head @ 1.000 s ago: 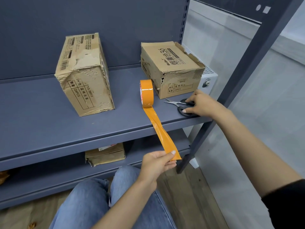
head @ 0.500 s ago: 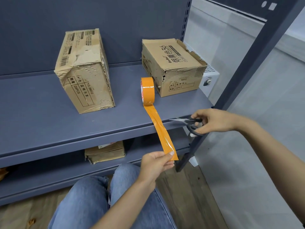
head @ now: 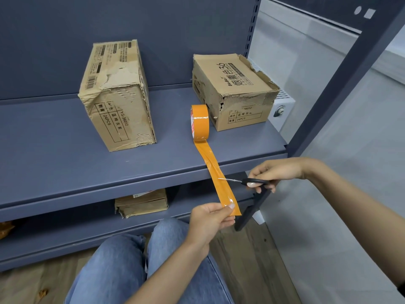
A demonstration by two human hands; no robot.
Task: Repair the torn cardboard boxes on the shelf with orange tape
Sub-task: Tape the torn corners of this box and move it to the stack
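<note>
While the left hand (head: 210, 218) pinched the free end of the strip (head: 221, 185) between thumb and curled fingers (head: 229, 221), the right hand (head: 276, 172) gripped the scissors (head: 252, 182), fingers curled round the black handles, blades meeting the strip's right edge just below the shelf (head: 109, 163) lip. The strip ran taut over that front edge from the roll (head: 199, 122), which stood on edge just beside the right box (head: 234, 93). The left box (head: 118, 95), torn along its top edge, stood well apart, with bare shelf between. A third box (head: 141, 202) lay on the lower shelf.
</note>
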